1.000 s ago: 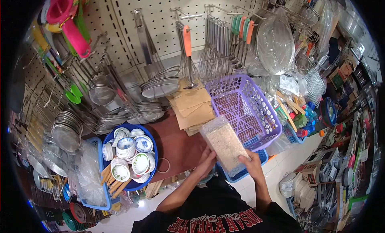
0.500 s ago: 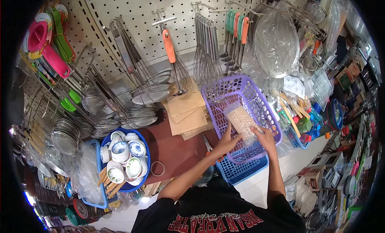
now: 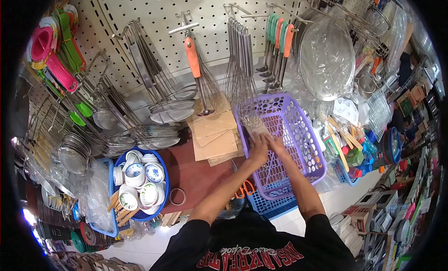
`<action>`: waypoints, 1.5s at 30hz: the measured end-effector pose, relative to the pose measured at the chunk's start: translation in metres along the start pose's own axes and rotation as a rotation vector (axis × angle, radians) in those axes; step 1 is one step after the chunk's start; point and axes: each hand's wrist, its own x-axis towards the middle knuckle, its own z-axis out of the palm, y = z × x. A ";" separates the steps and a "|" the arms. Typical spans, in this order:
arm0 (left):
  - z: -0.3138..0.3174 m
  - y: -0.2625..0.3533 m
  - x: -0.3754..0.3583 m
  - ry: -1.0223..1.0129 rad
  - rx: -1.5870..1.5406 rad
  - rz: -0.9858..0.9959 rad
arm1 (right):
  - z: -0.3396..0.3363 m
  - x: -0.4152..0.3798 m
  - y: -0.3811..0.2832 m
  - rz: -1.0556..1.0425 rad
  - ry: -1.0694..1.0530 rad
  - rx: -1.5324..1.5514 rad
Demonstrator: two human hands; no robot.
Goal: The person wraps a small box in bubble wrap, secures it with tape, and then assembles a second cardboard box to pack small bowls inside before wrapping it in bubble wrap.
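Note:
Both hands are together at the left side of a purple plastic basket (image 3: 318,175). My left hand (image 3: 257,149) has its fingers curled on the near end of a tan, bubble-wrapped package (image 3: 256,129). Beside it, my right hand (image 3: 275,144) closes on the same package, its fingers close to the left hand's. Much of the package is hidden by the hands and by the hanging wire whisks (image 3: 242,75) above. A blue basket (image 3: 275,208) sits under the purple one. Orange-handled scissors (image 3: 244,189) lie near my left forearm.
Brown paper sheets (image 3: 212,135) are stacked left of the basket on a reddish-brown surface (image 3: 196,182), near a tape roll (image 3: 177,196). A blue tub (image 3: 165,187) holds small bowls (image 3: 135,175). Strainers (image 3: 172,111) and ladles (image 3: 280,61) hang from the pegboard (image 3: 154,10).
Both hands have moved the package left, from over the middle of the purple basket to its left side. The hands are closer together, and the scissors' orange handles now show.

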 end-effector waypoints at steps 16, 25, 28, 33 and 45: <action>0.037 -0.007 -0.004 -0.065 0.812 -0.119 | 0.044 0.005 0.002 -0.266 0.139 -0.229; 0.023 0.001 -0.011 -0.054 0.715 -0.050 | 0.033 -0.009 -0.014 -0.238 0.152 -0.338; 0.018 0.005 -0.013 -0.071 0.689 -0.036 | 0.029 -0.007 -0.016 -0.240 0.067 -0.217; 0.021 0.001 -0.014 -0.024 0.685 -0.015 | 0.030 -0.006 -0.014 -0.273 0.148 -0.421; 0.001 -0.004 -0.055 0.279 0.290 0.398 | 0.037 -0.007 -0.023 -0.147 0.214 -0.408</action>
